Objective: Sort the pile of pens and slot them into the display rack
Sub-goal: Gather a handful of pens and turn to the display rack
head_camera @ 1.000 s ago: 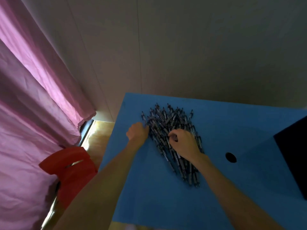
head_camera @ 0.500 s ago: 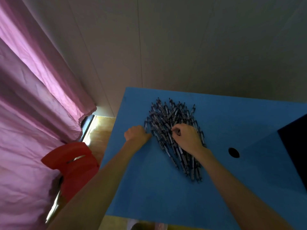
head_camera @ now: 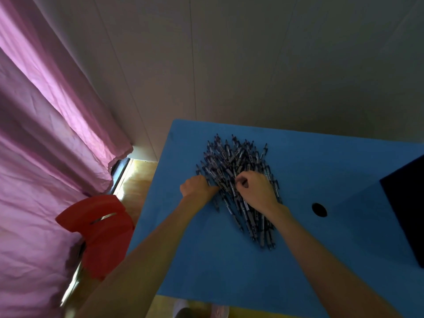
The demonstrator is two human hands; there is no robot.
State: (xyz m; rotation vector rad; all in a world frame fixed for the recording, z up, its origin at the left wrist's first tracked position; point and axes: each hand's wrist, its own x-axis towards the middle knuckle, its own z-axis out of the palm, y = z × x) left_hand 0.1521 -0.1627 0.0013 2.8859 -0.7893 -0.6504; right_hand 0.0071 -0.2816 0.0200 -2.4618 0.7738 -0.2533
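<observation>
Pens (head_camera: 238,180) lie heaped mid-worktop (head_camera: 206,260), barrels fanned away from the person. Nearest, the right hand (head_camera: 257,191) rests on the heap, thumb and forefinger pinching at one barrel. The left hand (head_camera: 197,187) is curled at the heap's left edge; whether it holds anything I cannot tell. Best to lift one pen lengthwise, bracing the rest. No rack shows.

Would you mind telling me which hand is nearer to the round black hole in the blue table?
Right. The right hand rests on the pile of dark pens, to the left of the hole; the left hand sits at the pile's far left edge, farther away.
</observation>
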